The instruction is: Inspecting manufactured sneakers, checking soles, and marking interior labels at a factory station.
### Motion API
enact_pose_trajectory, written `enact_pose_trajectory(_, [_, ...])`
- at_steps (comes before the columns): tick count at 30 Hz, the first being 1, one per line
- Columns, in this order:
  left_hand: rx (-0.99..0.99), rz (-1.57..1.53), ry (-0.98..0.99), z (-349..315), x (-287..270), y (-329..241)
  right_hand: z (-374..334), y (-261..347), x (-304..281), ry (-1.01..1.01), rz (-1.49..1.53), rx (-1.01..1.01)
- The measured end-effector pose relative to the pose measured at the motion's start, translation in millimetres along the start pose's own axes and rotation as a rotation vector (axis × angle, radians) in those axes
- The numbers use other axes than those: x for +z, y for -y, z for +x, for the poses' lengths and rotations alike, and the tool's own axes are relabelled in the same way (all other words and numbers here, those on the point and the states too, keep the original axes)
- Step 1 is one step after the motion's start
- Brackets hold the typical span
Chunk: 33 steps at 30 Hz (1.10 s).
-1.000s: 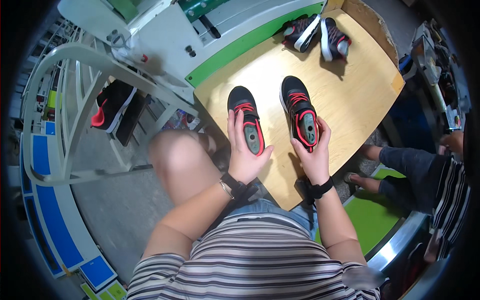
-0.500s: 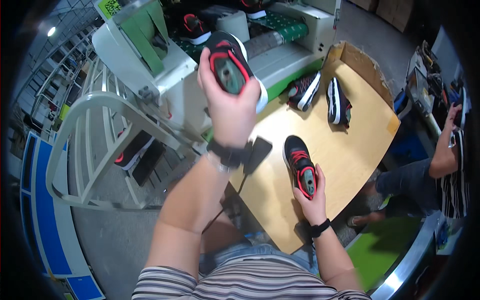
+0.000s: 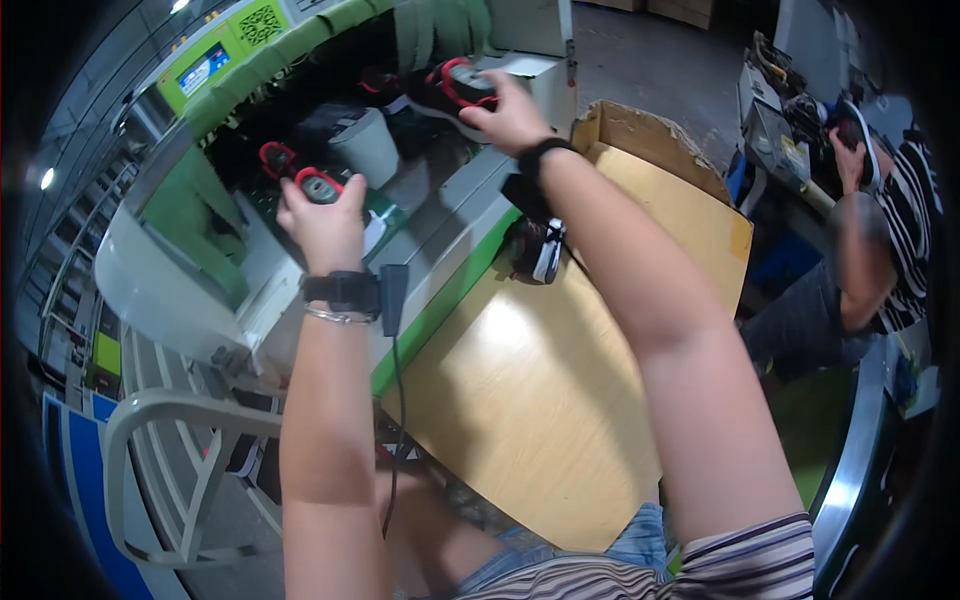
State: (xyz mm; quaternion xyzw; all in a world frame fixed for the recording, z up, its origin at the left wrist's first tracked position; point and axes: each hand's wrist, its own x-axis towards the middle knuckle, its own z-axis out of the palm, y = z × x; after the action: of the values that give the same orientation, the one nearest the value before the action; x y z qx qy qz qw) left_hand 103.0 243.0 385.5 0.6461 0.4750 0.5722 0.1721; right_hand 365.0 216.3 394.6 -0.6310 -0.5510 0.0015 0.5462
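Observation:
My left hand [image 3: 325,225] grips the heel end of a black-and-red sneaker [image 3: 320,189], over the left part of the machine's conveyor opening. A green form shows inside the shoe's red collar. Farther right, my right hand [image 3: 515,115] is closed on the collar end of another black-and-red sneaker [image 3: 452,84], also filled with a green form, at the mouth of the machine. A third red-trimmed shoe [image 3: 378,82] lies deeper in the dark opening. One black sneaker with a white sole [image 3: 545,250] rests on the wooden table, partly behind my right wrist device.
Between the two held shoes stands a white block-like piece [image 3: 365,147]. The pale wooden table [image 3: 520,400] adjoins the machine, with a cardboard edge [image 3: 655,140] at its far side. A pale metal rail [image 3: 170,410] stands left. Another person's hand [image 3: 850,160] holds a shoe at right.
Both hands have moved up and forward into the machine opening with their shoes. The right-hand shoe has left the table. My view has turned toward the machine.

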Motion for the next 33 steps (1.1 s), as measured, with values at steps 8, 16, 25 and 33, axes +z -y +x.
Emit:
enact_pose_trajectory(8, [0.314, 0.192, -0.221, -36.7, -14.3, -12.1, -93.3, -73.8, -5.7, 0.182, -0.618, 0.494])
enact_pose_trajectory(16, [0.106, 0.394, 0.776, -161.1, 105.1, 6.9, -283.9, -102.4, -139.8, 0.090, -0.443, 0.455])
enact_pose_trajectory(25, [-0.256, 0.313, 0.854, -183.2, 171.6, 39.8, -365.9, -50.6, -155.9, -0.089, -0.078, 0.580])
enact_pose_trajectory(33, [0.734, 0.468, 1.005, -246.4, 0.3, -7.3, -373.3, -59.9, -170.3, -0.139, 0.000, 0.623])
